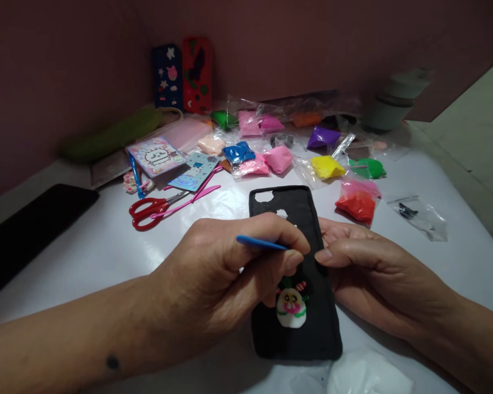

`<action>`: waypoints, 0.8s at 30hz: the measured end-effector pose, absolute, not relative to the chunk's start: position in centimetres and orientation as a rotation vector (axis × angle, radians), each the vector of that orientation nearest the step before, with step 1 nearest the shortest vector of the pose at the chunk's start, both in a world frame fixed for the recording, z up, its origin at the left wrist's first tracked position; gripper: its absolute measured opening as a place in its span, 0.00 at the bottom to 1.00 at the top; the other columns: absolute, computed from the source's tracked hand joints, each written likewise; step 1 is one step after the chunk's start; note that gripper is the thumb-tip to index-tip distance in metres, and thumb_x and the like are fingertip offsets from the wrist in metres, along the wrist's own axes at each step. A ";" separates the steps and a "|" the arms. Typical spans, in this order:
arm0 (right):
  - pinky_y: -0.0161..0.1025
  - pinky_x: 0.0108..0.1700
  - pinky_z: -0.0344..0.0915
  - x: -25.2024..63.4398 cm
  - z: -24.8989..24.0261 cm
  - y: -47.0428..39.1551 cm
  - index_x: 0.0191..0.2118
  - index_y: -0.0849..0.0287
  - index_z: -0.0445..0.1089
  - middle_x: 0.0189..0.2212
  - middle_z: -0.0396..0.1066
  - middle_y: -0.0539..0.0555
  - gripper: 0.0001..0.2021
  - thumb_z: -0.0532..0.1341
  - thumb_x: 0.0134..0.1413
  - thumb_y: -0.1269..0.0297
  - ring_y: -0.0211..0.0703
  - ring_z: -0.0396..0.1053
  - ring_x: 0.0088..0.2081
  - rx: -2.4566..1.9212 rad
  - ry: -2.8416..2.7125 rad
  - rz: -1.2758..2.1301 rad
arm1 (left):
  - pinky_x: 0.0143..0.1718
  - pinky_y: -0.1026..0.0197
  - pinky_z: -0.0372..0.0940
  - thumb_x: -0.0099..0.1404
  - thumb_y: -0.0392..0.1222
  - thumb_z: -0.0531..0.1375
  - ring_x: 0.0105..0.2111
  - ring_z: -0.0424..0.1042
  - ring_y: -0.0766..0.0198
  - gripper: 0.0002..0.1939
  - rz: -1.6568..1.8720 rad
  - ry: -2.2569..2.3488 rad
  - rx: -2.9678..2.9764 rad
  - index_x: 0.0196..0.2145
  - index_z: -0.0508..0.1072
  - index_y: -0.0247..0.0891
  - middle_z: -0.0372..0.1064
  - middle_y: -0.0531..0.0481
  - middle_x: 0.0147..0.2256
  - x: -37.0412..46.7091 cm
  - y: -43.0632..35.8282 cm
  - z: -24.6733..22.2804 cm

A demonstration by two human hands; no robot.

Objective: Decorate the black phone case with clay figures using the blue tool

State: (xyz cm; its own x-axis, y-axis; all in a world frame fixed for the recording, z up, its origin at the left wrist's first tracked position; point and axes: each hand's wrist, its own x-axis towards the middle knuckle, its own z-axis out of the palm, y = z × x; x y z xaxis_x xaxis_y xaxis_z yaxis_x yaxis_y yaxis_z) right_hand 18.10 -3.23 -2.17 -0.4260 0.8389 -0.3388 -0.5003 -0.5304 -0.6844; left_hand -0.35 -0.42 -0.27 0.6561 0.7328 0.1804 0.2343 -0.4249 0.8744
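Observation:
A black phone case [267,342] lies on the white table, its long side pointing away from me. On its lower half sits a small white clay figure [291,317] with a yellow and pink face and green bits. White clay pieces [282,213] show near its far end, partly covered by my left hand [250,262]. That hand is closed in a pinch around a thin blue modelling tool [261,242], held above the case; its working tip is hidden. My right hand [365,262] grips the case's right edge, thumb on top and fingers beside it.
Red-handled scissors [150,212] and a pink plastic knife [189,201] lie to the left, near sticker cards [156,156]. Several bagged clay packs, including yellow [327,167] and red [355,208], spread behind. Two decorated cases [197,76] lean on the wall. A white bag [367,375] sits in front.

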 end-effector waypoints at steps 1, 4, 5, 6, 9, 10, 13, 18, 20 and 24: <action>0.48 0.48 0.67 18.2 -2.2 -3.2 0.33 0.49 0.76 0.33 0.76 0.50 0.16 0.59 0.41 0.77 0.50 0.72 0.44 -0.846 -0.626 2.027 | 0.23 0.70 0.66 0.66 0.37 0.54 0.19 0.69 0.70 0.08 0.704 0.749 1.967 0.35 0.73 0.34 0.69 0.53 0.19 -0.3 -0.4 -0.2; 0.48 0.50 0.65 18.4 -2.3 -3.3 0.33 0.49 0.76 0.33 0.76 0.50 0.16 0.58 0.42 0.77 0.49 0.72 0.42 -0.832 -0.633 2.033 | 0.20 0.71 0.64 0.66 0.37 0.54 0.20 0.69 0.70 0.09 0.710 0.748 1.931 0.34 0.73 0.32 0.70 0.52 0.22 -0.1 -0.5 0.3; 0.48 0.49 0.65 18.5 -2.4 -3.4 0.33 0.49 0.75 0.33 0.76 0.50 0.15 0.59 0.42 0.77 0.49 0.72 0.42 -0.835 -0.644 2.036 | 0.20 0.72 0.64 0.66 0.37 0.55 0.20 0.69 0.70 0.09 0.705 0.760 1.923 0.33 0.74 0.32 0.70 0.51 0.23 -0.1 -0.5 0.5; 0.48 0.49 0.65 18.6 -2.4 -3.4 0.33 0.50 0.75 0.33 0.76 0.51 0.14 0.59 0.43 0.76 0.49 0.72 0.40 -0.843 -0.658 2.038 | 0.20 0.72 0.64 0.66 0.37 0.55 0.21 0.69 0.70 0.09 0.708 0.775 1.921 0.33 0.74 0.32 0.69 0.52 0.23 -0.1 -0.6 0.7; 0.47 0.48 0.65 18.9 -2.5 -3.5 0.32 0.51 0.75 0.33 0.75 0.51 0.12 0.60 0.43 0.75 0.48 0.72 0.38 -0.868 -0.691 2.021 | 0.20 0.73 0.65 0.65 0.36 0.55 0.21 0.70 0.71 0.09 0.732 0.805 1.954 0.32 0.75 0.32 0.70 0.51 0.24 -0.1 -0.6 1.0; 0.46 0.47 0.66 18.9 -2.6 -3.5 0.31 0.52 0.75 0.33 0.75 0.51 0.12 0.60 0.43 0.75 0.47 0.72 0.37 -0.870 -0.695 2.011 | 0.21 0.73 0.65 0.65 0.36 0.55 0.21 0.70 0.70 0.09 0.733 0.812 1.969 0.32 0.75 0.32 0.71 0.51 0.25 -0.2 -0.6 1.0; 0.45 0.47 0.66 19.1 -2.8 -3.6 0.34 0.53 0.75 0.34 0.75 0.52 0.11 0.61 0.44 0.75 0.46 0.72 0.37 -0.850 -0.700 1.980 | 0.19 0.72 0.63 0.66 0.37 0.55 0.20 0.69 0.70 0.09 0.778 0.814 2.019 0.33 0.75 0.33 0.70 0.52 0.22 -0.3 -0.5 0.4; 0.42 0.45 0.67 19.3 -3.1 -3.7 0.40 0.54 0.74 0.36 0.77 0.52 0.13 0.62 0.48 0.75 0.45 0.74 0.38 -0.814 -0.698 1.969 | 0.18 0.74 0.61 0.66 0.36 0.55 0.19 0.67 0.74 0.08 0.870 0.751 2.067 0.33 0.74 0.35 0.68 0.55 0.22 -0.3 -0.4 -0.2; 0.41 0.44 0.68 19.3 -3.2 -3.7 0.43 0.54 0.73 0.37 0.77 0.52 0.15 0.62 0.49 0.74 0.44 0.74 0.37 -0.808 -0.685 1.981 | 0.18 0.74 0.61 0.67 0.35 0.55 0.19 0.67 0.73 0.08 0.846 0.754 2.064 0.33 0.74 0.34 0.68 0.55 0.21 -0.3 -0.5 -0.1; 0.39 0.41 0.68 19.1 -3.2 -3.7 0.42 0.56 0.73 0.35 0.77 0.53 0.12 0.64 0.49 0.73 0.42 0.74 0.35 -0.832 -0.680 1.982 | 0.18 0.74 0.61 0.67 0.35 0.55 0.19 0.67 0.73 0.09 0.858 0.742 2.058 0.33 0.74 0.33 0.67 0.55 0.22 -0.3 -0.6 0.1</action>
State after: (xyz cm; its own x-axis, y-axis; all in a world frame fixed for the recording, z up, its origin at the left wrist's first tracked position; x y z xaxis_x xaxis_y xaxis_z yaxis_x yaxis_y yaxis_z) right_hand 19.10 -3.74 -3.19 -0.4092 0.8633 -0.2954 -0.5000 -0.4830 -0.7188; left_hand -0.30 -0.57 0.15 0.6035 0.7305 0.3197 0.2108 -0.5328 0.8196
